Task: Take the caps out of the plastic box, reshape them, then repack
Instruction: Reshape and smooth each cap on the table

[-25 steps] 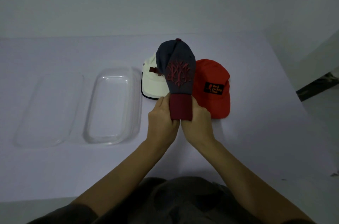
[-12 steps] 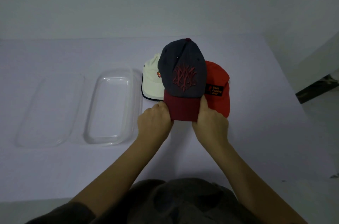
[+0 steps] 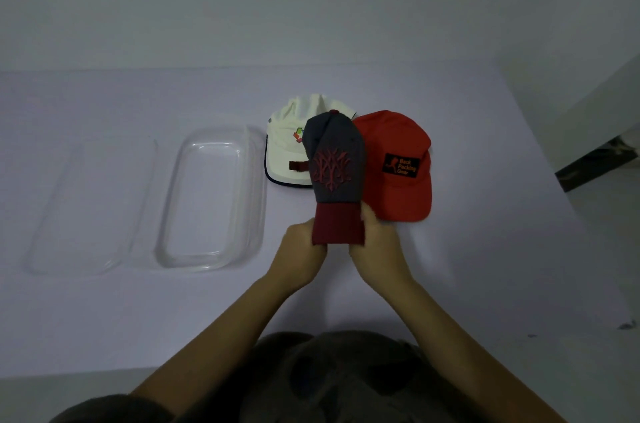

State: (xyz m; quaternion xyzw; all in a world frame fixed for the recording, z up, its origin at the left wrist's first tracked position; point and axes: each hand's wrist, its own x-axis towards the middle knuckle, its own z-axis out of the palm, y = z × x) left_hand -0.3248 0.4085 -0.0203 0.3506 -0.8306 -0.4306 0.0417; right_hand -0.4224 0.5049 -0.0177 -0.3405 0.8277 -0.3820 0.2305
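A dark grey cap (image 3: 335, 159) with a red embroidered design and a dark red brim is held upright above the table's middle. My left hand (image 3: 302, 246) and my right hand (image 3: 377, 242) grip the two sides of its brim, which is squeezed into a narrow curve. Behind it lie a white cap (image 3: 291, 149) on the left and a red cap (image 3: 398, 163) with a black patch on the right. The clear plastic box (image 3: 211, 197) sits to the left with nothing inside.
The box's clear lid (image 3: 86, 208) lies flat at the far left. The white table's right edge (image 3: 554, 159) runs diagonally past the red cap, with a dark object on the floor beyond it.
Half a second ago the brim was spread wide and flat. Both hands have pressed inward, curling the brim narrow again, and the cap's crown looks slimmer.
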